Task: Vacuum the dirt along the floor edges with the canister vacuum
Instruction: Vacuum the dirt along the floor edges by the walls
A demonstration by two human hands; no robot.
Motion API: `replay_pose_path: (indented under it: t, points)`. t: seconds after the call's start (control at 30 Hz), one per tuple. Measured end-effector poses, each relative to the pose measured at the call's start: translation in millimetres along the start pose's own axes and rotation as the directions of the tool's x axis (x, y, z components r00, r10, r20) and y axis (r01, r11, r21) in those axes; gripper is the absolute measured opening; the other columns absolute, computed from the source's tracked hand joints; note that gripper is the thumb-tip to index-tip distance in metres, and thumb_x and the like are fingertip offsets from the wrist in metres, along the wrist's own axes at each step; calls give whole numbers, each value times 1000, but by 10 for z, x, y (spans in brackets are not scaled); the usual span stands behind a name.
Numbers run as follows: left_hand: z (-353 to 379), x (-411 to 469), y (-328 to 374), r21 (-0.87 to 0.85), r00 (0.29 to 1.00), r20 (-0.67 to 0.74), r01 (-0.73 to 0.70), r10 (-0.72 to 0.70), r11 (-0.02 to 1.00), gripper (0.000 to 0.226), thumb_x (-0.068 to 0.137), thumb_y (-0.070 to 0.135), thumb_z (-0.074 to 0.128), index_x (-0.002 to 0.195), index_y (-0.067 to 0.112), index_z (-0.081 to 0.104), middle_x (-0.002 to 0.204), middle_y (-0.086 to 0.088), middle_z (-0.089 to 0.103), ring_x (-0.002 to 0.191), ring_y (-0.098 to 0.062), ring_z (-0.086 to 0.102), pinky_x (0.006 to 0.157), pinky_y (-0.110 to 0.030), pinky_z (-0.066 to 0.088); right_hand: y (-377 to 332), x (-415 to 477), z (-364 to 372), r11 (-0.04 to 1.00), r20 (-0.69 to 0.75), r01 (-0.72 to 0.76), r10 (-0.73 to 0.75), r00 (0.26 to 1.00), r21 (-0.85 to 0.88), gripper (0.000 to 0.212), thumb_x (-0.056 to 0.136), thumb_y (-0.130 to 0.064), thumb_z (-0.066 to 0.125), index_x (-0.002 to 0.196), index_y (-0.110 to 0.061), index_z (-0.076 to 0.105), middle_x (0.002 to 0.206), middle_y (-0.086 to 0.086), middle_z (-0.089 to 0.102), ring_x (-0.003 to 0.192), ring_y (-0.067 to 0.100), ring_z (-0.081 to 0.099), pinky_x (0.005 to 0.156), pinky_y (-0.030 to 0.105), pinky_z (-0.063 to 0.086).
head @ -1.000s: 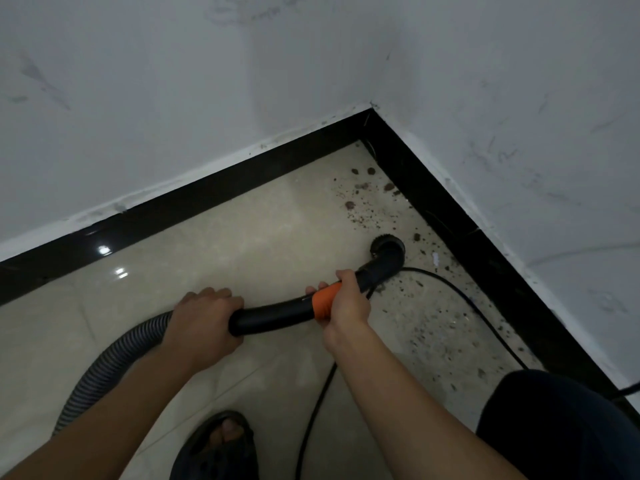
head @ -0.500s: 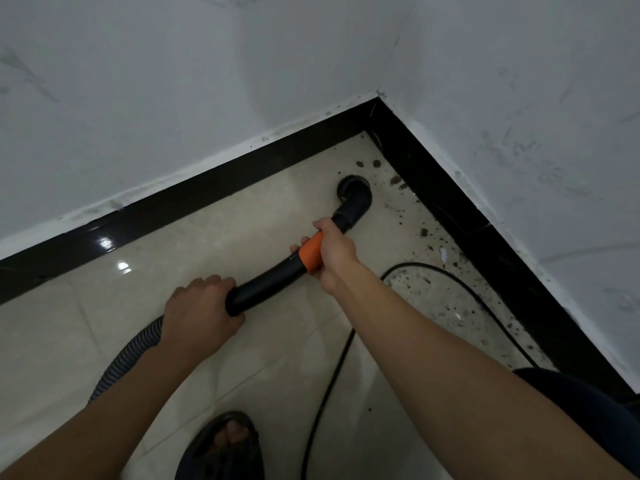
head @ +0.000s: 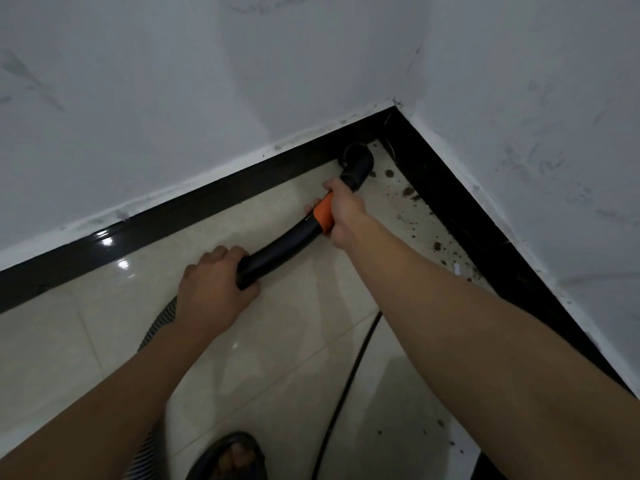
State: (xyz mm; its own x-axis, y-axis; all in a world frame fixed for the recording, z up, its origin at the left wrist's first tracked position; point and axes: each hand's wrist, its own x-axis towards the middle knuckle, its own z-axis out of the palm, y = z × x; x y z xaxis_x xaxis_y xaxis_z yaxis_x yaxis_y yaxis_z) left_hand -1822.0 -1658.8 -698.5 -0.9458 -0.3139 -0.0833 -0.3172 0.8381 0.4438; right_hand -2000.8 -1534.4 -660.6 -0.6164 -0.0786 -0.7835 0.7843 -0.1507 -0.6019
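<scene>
A black curved vacuum wand (head: pixel 284 244) with an orange collar (head: pixel 323 213) ends in a round black nozzle (head: pixel 356 157) pressed to the floor in the room's corner, against the black skirting (head: pixel 207 206). My right hand (head: pixel 344 211) grips the wand at the orange collar. My left hand (head: pixel 213 289) holds the wand's rear end, where the grey ribbed hose (head: pixel 157 329) joins it. Brown dirt crumbs (head: pixel 407 192) lie scattered along the right skirting (head: pixel 485 244), just right of the nozzle.
White walls meet at the corner above the nozzle. A black power cord (head: pixel 349 379) runs across the beige tiles under my right forearm. My foot in a dark sandal (head: pixel 230 457) stands at the bottom edge.
The nozzle has travelled from the dirt patch by the right skirting up into the corner. Both hands followed it forward, keeping their grip on the wand.
</scene>
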Motion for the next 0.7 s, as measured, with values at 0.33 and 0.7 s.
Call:
replay_pose_path:
  t: [0.33,0.7]
  points:
    - [-144,-443,-496,312,989,140,-79,37,947,35,44,19,89,69,17,64,63,-2,55,59,-30,55,54,-31,39,910,-537,-166,972,-24,-110,117,993,207,12,92,-18,63,92,-11,54,75,11,59,58,24,62,56,32,57]
    - [142,-300,196,188,966,193,-210,173,960,21,63,30,77,76,22,61,75,0,59,74,-24,57,61,-29,30,668,-549,-900,947,-206,-8,78,976,321,12,91,-13,62,92,-9,51,72,11,53,59,24,56,57,35,57]
